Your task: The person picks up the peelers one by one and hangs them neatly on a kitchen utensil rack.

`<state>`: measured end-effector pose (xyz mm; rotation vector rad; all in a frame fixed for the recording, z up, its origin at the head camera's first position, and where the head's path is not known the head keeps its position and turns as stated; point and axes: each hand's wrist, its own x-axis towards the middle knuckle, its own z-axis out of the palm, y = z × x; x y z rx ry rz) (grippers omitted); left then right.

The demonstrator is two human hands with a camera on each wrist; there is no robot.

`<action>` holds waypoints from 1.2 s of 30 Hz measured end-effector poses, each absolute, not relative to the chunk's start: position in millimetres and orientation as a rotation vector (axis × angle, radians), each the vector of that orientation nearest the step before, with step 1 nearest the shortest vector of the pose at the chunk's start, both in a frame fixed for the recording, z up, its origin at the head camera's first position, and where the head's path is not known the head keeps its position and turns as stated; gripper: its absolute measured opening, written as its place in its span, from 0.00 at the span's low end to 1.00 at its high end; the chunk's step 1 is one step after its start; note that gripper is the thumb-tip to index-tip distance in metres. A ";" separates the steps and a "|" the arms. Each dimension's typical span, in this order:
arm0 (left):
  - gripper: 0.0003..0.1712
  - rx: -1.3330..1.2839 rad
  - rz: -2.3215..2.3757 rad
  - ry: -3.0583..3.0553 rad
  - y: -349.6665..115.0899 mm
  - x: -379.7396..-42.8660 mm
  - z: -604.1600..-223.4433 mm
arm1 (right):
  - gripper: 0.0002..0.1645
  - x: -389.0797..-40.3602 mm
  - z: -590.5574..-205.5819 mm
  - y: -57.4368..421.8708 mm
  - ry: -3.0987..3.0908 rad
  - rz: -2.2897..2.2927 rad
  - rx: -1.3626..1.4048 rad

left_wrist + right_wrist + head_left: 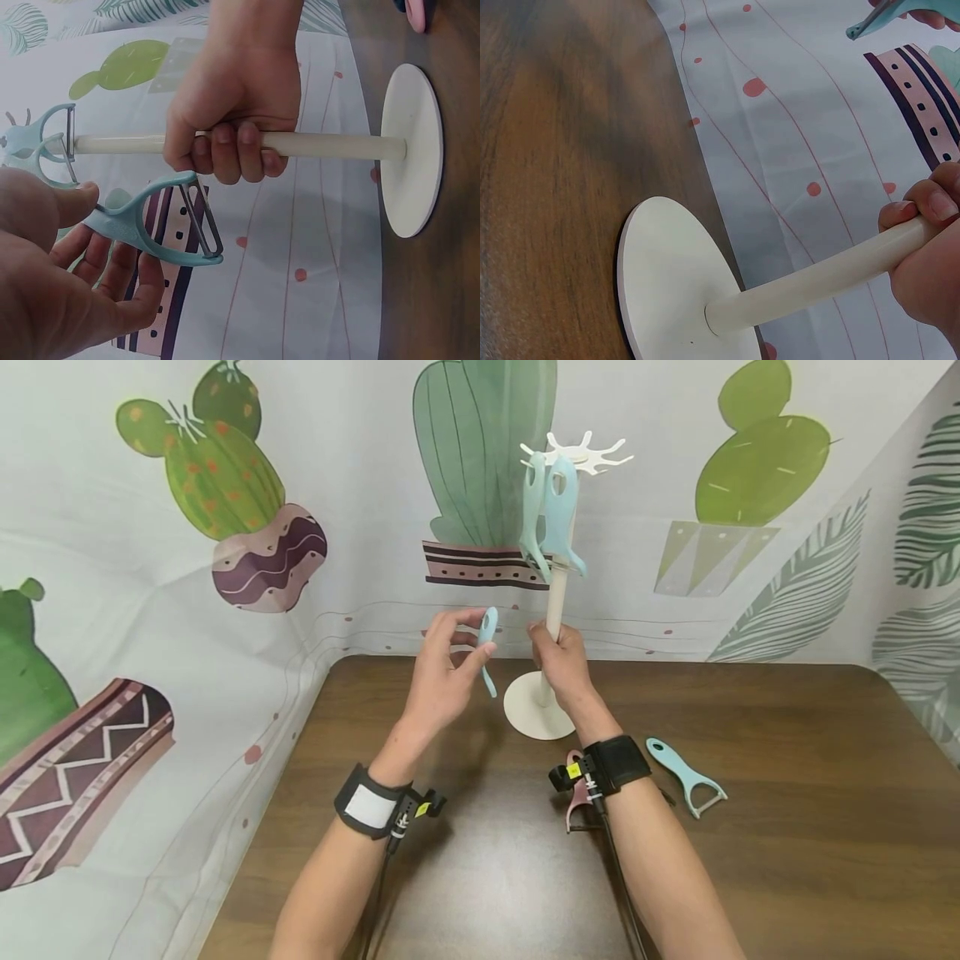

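My left hand (441,681) pinches a light blue Y-shaped peeler (487,627) by its handle, thumb on one side and fingers on the other. In the left wrist view that peeler's metal blade points away from the hand. My right hand (564,667) grips the pole of a cream stand (556,597), a short way above its round base (527,717). From the stand's spoked top (581,453) hang a pale green peeler (532,510) and a blue peeler (561,514), side by side on the left. The held peeler is left of the pole and lower than these two.
On the brown table (787,877) a pink peeler (579,793) lies partly hidden under my right wrist. Another blue peeler (675,766) lies to the right of that forearm. A cactus-print cloth (360,510) hangs behind the table's back edge. Cables trail from both wrist cameras.
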<state>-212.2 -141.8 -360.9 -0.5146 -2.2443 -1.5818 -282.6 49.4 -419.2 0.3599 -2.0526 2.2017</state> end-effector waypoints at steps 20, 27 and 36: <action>0.26 -0.517 -1.659 -2.128 -139.1 -226.5 -339.8 | 0.28 -262.1 -392.9 47.0 -2.052 2.207 0.384; 0.25 -0.543 -1.676 -2.080 -136.5 -232.4 -333.8 | 0.29 -260.7 -390.6 47.0 -2.042 2.222 0.382; 0.26 -0.585 -1.684 -2.043 -135.4 -239.4 -324.5 | 0.29 -268.6 -400.3 49.1 -2.058 2.192 0.380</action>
